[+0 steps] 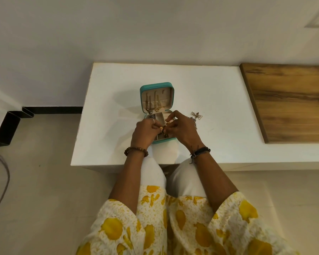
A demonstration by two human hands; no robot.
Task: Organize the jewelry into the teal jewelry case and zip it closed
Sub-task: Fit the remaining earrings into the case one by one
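Centrally on the white rectangular surface (118,85) against a pale wall sits the open teal zip jewelry case (156,85), gold pendants (155,108) hanging in its lid, both hands' fingers (170,118) pinching a small gold piece (161,128) over its tray.

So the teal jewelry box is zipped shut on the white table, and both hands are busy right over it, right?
Not quite. The head view shows the teal jewelry box lying open on the white table, with its lid tipped back and gold necklaces hanging inside the lid. The rest is right: the left hand and right hand are both busy over its lower tray, pinching a small gold piece.
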